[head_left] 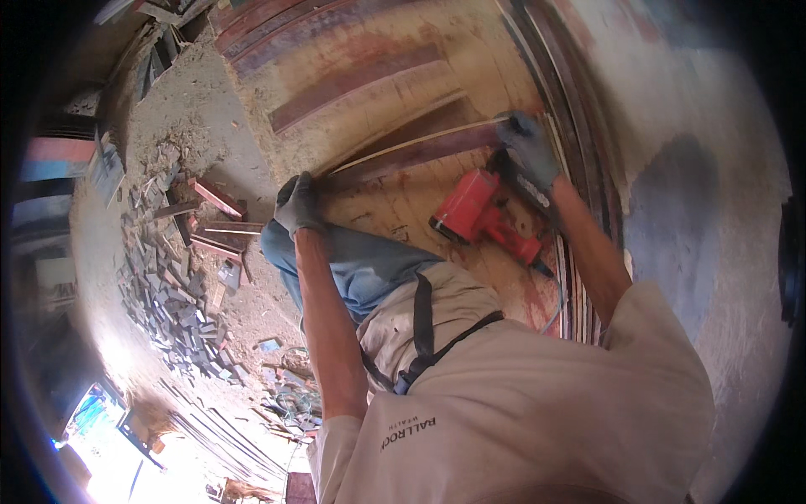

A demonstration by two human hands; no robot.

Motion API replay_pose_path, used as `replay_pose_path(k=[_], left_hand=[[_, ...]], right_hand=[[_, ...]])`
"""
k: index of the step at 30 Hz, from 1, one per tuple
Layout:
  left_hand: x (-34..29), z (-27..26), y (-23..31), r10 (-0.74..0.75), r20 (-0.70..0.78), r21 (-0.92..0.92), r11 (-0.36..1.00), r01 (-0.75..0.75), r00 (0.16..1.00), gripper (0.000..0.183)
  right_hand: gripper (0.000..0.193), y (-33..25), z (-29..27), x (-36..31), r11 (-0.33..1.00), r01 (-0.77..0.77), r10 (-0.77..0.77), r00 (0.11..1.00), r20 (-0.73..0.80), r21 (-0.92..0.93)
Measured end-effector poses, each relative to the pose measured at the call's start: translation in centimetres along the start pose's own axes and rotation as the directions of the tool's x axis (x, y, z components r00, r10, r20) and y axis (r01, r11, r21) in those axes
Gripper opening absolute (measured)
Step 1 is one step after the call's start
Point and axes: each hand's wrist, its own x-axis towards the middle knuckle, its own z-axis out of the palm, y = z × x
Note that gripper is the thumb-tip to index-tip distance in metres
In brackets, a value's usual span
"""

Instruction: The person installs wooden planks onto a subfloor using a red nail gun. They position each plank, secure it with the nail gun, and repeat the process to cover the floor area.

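Observation:
A long reddish-brown wooden strip with a pale upper edge spans the space between my hands. My left hand, in a grey glove, is closed around its left end. At the other end my right hand, gloved too, has its fingers wrapped over the strip. Just below my right hand, a red pneumatic nail gun with a dark magazine lies on the plywood sheet, partly behind my forearm. Another brown board lies slanted behind the strip, partly covered by it.
More brown strips lie flat farther up the plywood. Long boards are stacked along its right side, beside a wall. To the left, a heap of small wood offcuts and dust covers the floor, with reddish pieces near my knee.

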Motion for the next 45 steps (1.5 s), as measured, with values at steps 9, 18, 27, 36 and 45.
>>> replay_pose_path(k=[9,18,27,36,45], left_hand=[[-0.7,-1.8,-0.1,0.284,0.237,0.222,0.915,-0.336,0.929,0.037],[-2.2,-1.3,0.8,0.236,0.209,0.344,0.891,-0.297,0.949,0.033],[-1.8,-1.9,0.4,0.317,0.253,0.388,0.832,-0.396,0.914,0.027],[-0.9,-2.5,-0.1,0.097,0.142,0.248,0.960,-0.131,0.985,0.025],[-2.0,-1.4,1.6,-0.073,0.108,0.095,0.993,0.062,0.991,0.026]], right_hand=[[0.034,-2.2,-2.2,-2.2,0.980,-0.193,0.194,0.981,-0.022,0.043],[0.035,-0.6,1.1,-1.0,0.982,-0.151,0.161,0.983,-0.087,0.112],[0.030,-0.3,2.5,0.4,0.957,-0.203,0.224,0.971,-0.079,0.207],[0.028,-0.6,2.4,1.1,0.974,-0.220,0.224,0.970,-0.092,0.051],[0.030,3.1,0.1,2.4,0.949,0.103,-0.097,0.995,0.037,-0.297]])
